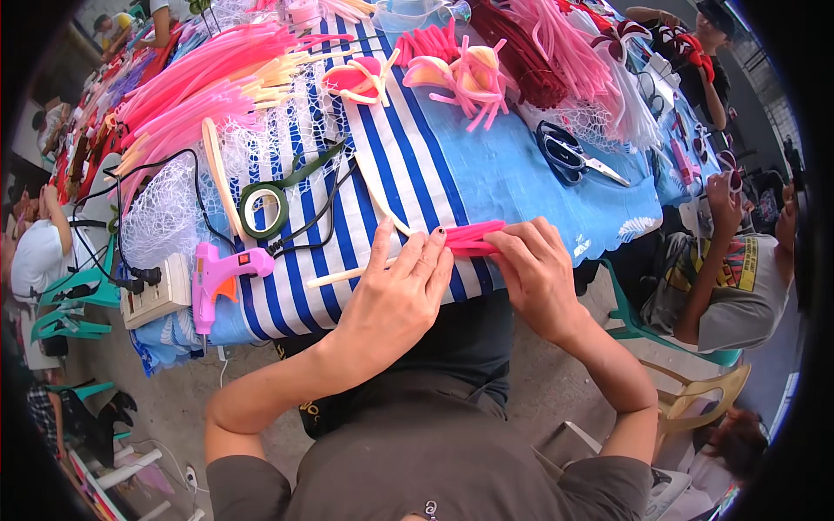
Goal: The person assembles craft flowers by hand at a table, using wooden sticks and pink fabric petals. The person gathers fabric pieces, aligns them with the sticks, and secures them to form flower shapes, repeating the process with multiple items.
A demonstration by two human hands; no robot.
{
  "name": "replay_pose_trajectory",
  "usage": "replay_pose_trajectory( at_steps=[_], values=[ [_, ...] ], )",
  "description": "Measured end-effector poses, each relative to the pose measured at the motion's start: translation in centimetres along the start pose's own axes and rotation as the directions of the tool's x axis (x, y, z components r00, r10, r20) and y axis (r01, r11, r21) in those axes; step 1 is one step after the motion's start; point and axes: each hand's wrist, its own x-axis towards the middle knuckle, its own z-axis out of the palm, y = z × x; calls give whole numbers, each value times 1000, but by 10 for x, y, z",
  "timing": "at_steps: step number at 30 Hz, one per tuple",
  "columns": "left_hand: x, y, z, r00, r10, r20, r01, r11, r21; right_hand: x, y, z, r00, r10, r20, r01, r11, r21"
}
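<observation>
Pink stems (473, 239) between the hands (540, 276)

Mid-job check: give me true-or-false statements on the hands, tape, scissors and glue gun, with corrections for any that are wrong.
1. The right hand pinches pink chenille stems. True.
2. The green tape roll is in the left hand. False: it lies on the striped cloth.
3. The scissors lie left of the tape. False: they lie to its right, on the light-blue cloth.
4. The hot glue gun lies beside the power strip. True.
5. The glue gun's trigger is green. False: it is orange.
</observation>
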Motion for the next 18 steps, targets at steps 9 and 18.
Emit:
replay_pose_trajectory(
  at_steps=[9,18],
  values=[
    [0,9,2,998,-57,-15,57,998,-10,8,-4,-8,990,114,82,-121,988,90],
    [-1,8,2,999,-34,1,34,999,-5,15,-1,-11,997,11,70,-17,996,92]
  ],
)
